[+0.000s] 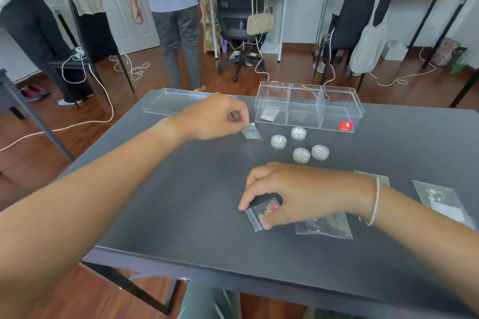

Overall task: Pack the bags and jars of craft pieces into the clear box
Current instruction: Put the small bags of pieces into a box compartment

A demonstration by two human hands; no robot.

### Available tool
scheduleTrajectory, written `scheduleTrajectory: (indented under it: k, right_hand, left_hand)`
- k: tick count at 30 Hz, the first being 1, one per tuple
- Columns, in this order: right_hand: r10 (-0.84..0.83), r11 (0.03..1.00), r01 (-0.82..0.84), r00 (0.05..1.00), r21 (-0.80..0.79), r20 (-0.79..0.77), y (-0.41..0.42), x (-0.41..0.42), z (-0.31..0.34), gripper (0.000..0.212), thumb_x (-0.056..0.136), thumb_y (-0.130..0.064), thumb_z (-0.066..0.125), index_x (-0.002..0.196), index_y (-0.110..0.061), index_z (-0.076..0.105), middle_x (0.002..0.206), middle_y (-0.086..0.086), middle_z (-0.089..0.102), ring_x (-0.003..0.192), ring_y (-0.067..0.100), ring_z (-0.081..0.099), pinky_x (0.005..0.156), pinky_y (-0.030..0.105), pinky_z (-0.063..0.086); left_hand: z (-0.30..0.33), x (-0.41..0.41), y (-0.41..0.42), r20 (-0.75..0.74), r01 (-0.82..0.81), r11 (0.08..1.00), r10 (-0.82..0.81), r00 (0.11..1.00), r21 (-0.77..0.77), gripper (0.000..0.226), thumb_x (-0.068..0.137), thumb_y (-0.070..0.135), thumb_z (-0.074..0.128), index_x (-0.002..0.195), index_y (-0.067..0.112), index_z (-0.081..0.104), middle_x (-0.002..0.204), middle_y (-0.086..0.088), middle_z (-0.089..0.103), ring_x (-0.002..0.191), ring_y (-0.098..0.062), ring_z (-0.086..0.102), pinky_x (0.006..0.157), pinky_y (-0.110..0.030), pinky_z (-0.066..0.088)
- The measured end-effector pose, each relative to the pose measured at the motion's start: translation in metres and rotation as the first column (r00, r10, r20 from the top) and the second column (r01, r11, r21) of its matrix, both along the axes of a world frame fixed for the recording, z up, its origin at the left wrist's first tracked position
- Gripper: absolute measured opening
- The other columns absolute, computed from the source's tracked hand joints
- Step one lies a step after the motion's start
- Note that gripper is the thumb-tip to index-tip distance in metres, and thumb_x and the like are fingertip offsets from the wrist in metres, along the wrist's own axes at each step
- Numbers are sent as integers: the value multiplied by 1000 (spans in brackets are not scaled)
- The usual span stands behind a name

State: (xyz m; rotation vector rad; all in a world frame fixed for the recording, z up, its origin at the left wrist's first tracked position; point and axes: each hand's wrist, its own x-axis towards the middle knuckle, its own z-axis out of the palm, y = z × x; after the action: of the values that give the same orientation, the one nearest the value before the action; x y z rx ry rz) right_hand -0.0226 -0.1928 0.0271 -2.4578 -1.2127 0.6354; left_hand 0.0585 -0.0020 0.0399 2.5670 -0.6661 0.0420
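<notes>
The clear box (308, 111) stands at the table's far side, split into three compartments, with one small bag (270, 113) lying in its left compartment. My left hand (215, 119) pinches a small clear bag (251, 132) just left of the box. My right hand (290, 193) grips a small bag of coloured pieces (259, 215) on the table near me. Several round clear jars (300, 146) sit in front of the box. More bags lie at the right: one (324, 225) beside my right wrist, another with white pieces (440, 199) further right.
The box's clear lid (171, 101) lies at the far left of the dark table (181, 202). A person stands behind the table, and chairs, cables and desks fill the room beyond. A further bag (373, 177) lies partly hidden behind my right wrist.
</notes>
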Motion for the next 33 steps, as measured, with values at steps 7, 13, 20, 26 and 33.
scheduleTrajectory:
  k: [7,13,20,26,33]
  right_hand:
    - [-4,1000,4,1000,29,12,2,-1,-4,23,77,-22,67,97,-28,57,90,-16,48,94,7,44,84,31,44]
    - [-91,986,96,995,137,-42,-2,6,4,10,80,-16,62,77,-25,58,71,-12,54,60,-2,49,56,12,41]
    - [-254,919,259,966,298,-55,-27,26,24,17,80,-17,66,70,-28,58,65,-15,55,58,1,46,56,13,40]
    - [-388,786,384,917,484,-98,-49,49,48,17,78,-9,67,71,-22,59,64,-12,57,58,4,45,56,9,38]
    - [-681,515,502,732,695,-24,-52,102,72,24,78,-11,64,65,-28,55,67,-11,63,46,-8,51,48,2,38]
  left_hand:
    - [35,19,-15,84,-7,985,22,996,-175,6,84,15,60,84,16,65,73,7,61,58,7,51,59,-4,40]
    - [57,53,-38,109,-20,971,47,993,-240,10,89,15,53,92,12,62,75,10,56,45,15,49,44,2,34]
    - [35,97,-55,38,-66,993,70,997,-94,13,88,16,53,92,12,65,85,6,61,79,-5,55,64,-9,39]
    - [13,109,-58,-32,-58,998,59,998,20,14,84,14,57,88,12,71,83,6,62,78,-9,56,54,1,35]
    - [12,105,-54,24,-27,978,23,999,209,26,87,15,48,101,13,70,112,-4,68,96,-17,58,83,-21,38]
